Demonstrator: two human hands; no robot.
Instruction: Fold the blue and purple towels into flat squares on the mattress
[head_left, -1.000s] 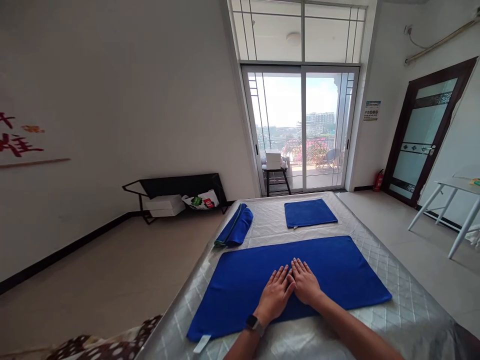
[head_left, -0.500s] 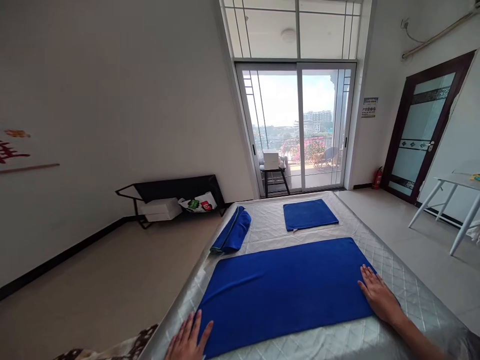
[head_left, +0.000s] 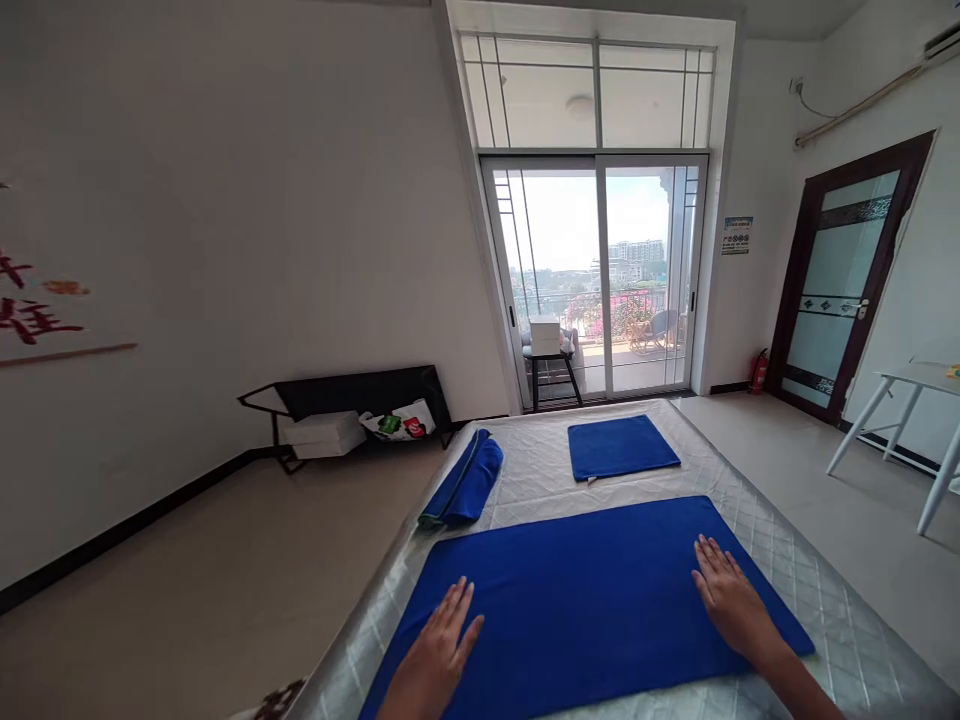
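Observation:
A large blue cloth lies spread flat across the near part of the mattress. Over its left side is my left hand, fingers stretched out and thumb apart. My right hand is over the cloth's right side, also with fingers extended. Neither hand grips anything; whether the palms press on the cloth or hover just over it I cannot tell. Beyond the far edge lies a smaller folded blue cloth with a small tag. A loosely rolled blue cloth rests along the mattress's left edge.
Left of the mattress, a black bench-like frame holds white boxes and a printed bag. A stool stands by the sliding glass door. On the right are a white table, a fire extinguisher and a dark-framed door.
Both hands have moved inward from the cloth's side edges, the left one also farther forward. A crease at the cloth's left has smoothed out. The camera has tilted up slightly.

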